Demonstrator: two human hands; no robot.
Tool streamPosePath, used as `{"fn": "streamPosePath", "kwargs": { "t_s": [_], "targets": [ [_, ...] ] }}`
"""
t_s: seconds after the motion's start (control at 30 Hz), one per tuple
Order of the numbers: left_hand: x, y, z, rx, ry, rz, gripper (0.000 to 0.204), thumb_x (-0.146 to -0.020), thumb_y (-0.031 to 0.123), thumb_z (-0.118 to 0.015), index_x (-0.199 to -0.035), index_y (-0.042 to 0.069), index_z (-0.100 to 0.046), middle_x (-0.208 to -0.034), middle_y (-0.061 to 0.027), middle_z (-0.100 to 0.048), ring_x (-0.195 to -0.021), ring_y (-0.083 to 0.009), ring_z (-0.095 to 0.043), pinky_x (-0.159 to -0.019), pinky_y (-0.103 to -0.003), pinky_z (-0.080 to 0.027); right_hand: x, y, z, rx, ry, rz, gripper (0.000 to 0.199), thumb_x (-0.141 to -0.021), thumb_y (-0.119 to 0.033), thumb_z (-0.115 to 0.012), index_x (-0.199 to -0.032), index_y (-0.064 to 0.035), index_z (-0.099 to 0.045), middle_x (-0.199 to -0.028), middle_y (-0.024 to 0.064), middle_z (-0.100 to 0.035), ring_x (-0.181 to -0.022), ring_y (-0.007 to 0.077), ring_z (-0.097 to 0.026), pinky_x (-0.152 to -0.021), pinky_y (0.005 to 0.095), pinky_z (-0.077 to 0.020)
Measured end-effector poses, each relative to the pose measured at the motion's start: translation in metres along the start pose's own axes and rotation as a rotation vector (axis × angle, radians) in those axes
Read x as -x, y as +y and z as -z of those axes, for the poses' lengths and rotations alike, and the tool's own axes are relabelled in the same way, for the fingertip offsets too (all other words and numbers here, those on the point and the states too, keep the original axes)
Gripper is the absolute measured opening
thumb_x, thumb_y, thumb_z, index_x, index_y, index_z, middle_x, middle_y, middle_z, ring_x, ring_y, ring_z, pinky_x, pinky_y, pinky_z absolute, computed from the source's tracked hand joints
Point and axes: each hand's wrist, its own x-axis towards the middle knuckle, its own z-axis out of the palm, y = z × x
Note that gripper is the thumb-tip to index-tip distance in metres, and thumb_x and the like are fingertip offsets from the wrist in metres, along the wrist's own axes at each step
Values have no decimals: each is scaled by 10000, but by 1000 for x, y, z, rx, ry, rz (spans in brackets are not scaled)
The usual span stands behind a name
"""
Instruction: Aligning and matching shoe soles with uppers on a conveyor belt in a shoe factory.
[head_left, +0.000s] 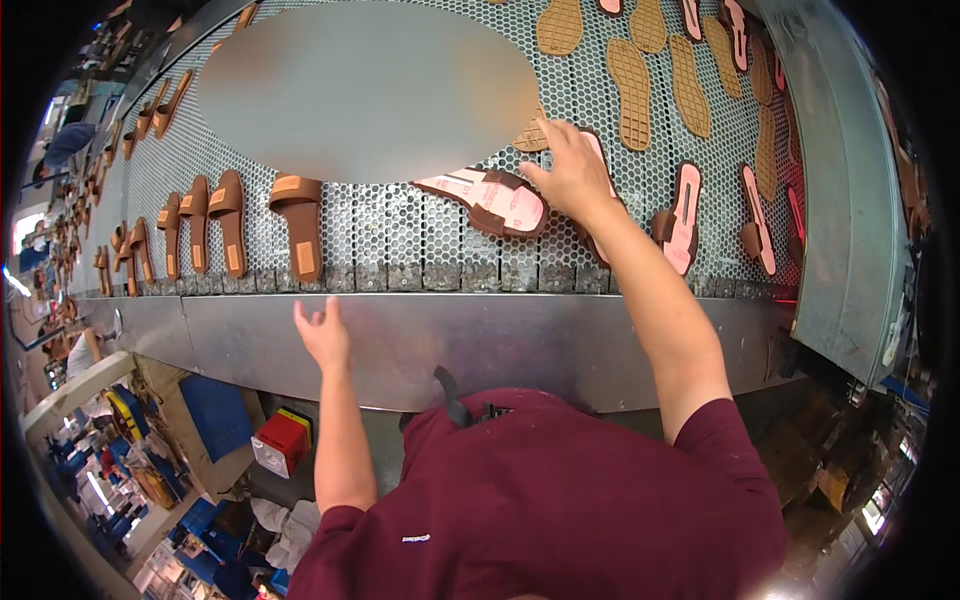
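Brown strap sandals [215,222] stand in a row on the perforated conveyor belt [400,240] at your left. Your left hand [322,334] hovers over the steel edge [480,340], fingers loosely spread, holding nothing. Your right hand [575,172] lies flat, fingers splayed, on a pink-insole sandal [495,198] (its strap dark brown), mid-belt. More sandals and tan soles [630,92] lie rightward.

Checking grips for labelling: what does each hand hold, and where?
Right hand lies on a brown sandal, no clear grasp. Left hand holds nothing.
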Motion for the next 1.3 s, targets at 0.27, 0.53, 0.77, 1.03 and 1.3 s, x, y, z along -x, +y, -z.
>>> {"fn": "streamPosePath", "kwargs": {
  "t_s": [0.27,0.53,0.77,1.03,1.3],
  "targets": [
    [144,48,-142,534,-1069,693,401,-1022,385,-567,-1237,48,-536,-1111,-125,-645,-945,-222,-652,-787,-348,-547,-83,48,-22,388,-358,208,703,-789,-349,-801,-1389,-91,-540,-1477,123,-447,-1340,339,-439,-1117,447,-384],
    [143,80,-227,756,-796,731,279,-1001,223,-562,-1231,65,-550,-1189,-102,-645,-1082,-282,-624,-839,-421,-508,-89,31,41,72,84,306,277,-868,-274,-680,-974,-19,-703,-907,159,-726,-748,320,-682,-740,368,-572],
    [71,102,-113,-312,-663,-441,281,-910,157,-589,-1113,-28,-649,-830,-147,-668,-791,-181,-615,-740,-359,-501,16,23,186,-1364,369,19,179,-1000,-157,-615,-929,3,-650,-917,49,-681,-839,115,-634,-750,299,-528],
    [48,126,-52,146,-741,-463,270,-1004,97,-589,-1239,-33,-622,-1037,-48,-644,-894,-114,-597,-808,-267,-501,196,18,77,-1758,-403,-556,248,-1002,-117,-571,-1223,-6,-577,-1124,102,-669,-1045,208,-654,-927,378,-529],
    [77,117,-92,390,-709,-300,260,-1027,198,-567,-1134,-28,-639,-1047,-68,-682,-936,-118,-622,-848,-280,-510,244,-5,43,-1640,-434,-550,279,-1042,-147,-520,-1266,12,-571,-1081,100,-684,-991,182,-666,-877,344,-551]
  ]
}}
